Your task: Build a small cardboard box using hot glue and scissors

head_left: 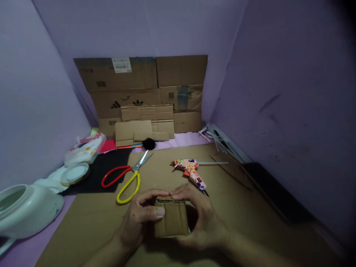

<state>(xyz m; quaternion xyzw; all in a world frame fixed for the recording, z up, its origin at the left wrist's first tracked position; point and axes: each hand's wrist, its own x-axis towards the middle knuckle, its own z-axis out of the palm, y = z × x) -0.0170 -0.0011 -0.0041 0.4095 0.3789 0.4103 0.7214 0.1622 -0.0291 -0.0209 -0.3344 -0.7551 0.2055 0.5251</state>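
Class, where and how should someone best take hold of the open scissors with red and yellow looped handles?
Probably by the yellow handle loop and red handle loop, from the near side: both spread apart on that side, while the pointed metal blades aim away.

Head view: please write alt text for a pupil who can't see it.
A left hand and a right hand hold a small cardboard piece over a cardboard sheet. Beyond them, open scissors with red and yellow handles lie left of a patterned glue gun.

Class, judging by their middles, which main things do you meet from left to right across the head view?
White pot, round lid, scissors, held cardboard piece, glue gun, dark flat object.
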